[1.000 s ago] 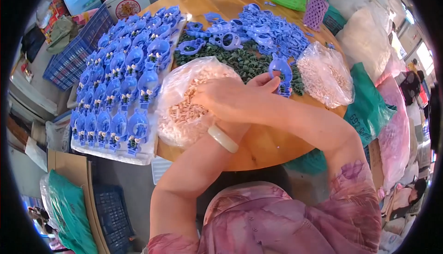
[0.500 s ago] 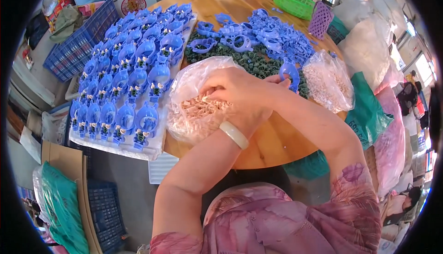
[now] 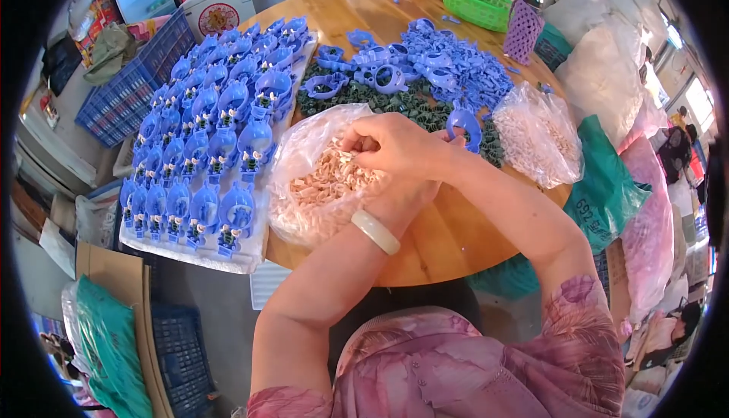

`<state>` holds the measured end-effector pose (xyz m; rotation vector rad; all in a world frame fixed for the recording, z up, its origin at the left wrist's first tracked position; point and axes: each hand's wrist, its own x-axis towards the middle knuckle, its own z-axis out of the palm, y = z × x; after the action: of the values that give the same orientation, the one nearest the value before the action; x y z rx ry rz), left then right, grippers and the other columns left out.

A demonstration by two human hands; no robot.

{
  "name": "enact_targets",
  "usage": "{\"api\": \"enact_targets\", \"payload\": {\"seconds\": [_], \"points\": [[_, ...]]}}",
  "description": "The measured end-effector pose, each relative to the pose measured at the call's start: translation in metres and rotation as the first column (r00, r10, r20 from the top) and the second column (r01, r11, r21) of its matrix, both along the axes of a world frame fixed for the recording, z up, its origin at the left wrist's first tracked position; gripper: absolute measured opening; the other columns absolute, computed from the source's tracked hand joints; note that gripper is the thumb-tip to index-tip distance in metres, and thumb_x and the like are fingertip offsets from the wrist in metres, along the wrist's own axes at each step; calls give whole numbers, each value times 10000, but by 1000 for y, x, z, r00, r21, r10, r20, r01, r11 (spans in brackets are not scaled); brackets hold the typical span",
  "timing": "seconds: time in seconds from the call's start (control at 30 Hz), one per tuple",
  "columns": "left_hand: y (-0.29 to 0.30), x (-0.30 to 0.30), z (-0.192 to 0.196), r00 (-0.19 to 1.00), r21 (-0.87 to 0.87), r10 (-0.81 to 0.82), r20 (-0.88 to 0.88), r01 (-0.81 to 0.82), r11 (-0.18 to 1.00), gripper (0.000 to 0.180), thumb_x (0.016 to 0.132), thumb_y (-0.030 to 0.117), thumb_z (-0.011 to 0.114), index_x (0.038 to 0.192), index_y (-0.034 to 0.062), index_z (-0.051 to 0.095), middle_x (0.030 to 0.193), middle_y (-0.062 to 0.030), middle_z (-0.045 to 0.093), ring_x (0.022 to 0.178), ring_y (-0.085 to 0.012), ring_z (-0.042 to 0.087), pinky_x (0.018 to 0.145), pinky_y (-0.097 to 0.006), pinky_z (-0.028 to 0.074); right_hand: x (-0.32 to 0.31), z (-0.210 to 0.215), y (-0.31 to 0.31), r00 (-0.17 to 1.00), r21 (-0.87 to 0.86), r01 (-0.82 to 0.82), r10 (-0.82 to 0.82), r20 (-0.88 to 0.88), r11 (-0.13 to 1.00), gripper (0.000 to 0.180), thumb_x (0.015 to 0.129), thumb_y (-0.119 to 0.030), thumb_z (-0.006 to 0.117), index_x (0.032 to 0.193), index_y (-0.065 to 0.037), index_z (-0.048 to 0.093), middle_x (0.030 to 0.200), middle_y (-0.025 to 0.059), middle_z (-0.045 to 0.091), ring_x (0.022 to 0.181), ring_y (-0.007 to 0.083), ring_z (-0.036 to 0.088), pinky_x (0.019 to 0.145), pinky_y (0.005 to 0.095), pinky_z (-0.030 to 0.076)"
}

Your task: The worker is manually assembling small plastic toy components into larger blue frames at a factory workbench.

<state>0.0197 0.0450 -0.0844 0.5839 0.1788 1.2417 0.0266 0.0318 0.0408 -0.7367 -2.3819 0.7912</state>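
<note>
Over the open bag (image 3: 323,182) of pale bits, right hand (image 3: 395,145) fingers pinch some. Left hand (image 3: 402,198) hidden, can't tell. Picking step; next needs a clean lift.

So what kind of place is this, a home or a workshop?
Most likely a small workshop for hand assembly, perhaps home-based. A round wooden table holds rows of identical blue plastic pieces on a white sheet, a loose pile of blue parts, and clear bags of small pale parts, with crates alongside.
</note>
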Motion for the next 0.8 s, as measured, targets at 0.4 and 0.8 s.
{"api": "enact_targets", "payload": {"seconds": [0.4, 0.8], "points": [[5, -3, -2, 995, 41, 18, 100, -22, 999, 332, 946, 159, 423, 1224, -22, 411, 1069, -91, 526, 981, -209, 546, 896, -376, 449, 17, 3, 3, 978, -177, -8, -29, -205, 984, 155, 753, 7, 625, 907, 16, 614, 828, 47, 630, 713, 93, 581, 661, 242, 476], [-26, -20, 64, 976, -26, -126, -179, 123, 992, 322, 873, 55, 536, 1190, 33, 483, 1119, -98, 568, 958, -189, 597, 785, -320, 512, 127, 31, -34, 814, -211, 307, -371, -447, 928, 78, 779, -56, 654, 845, -15, 648, 748, 15, 627, 652, 54, 566, 558, 187, 439]]}}
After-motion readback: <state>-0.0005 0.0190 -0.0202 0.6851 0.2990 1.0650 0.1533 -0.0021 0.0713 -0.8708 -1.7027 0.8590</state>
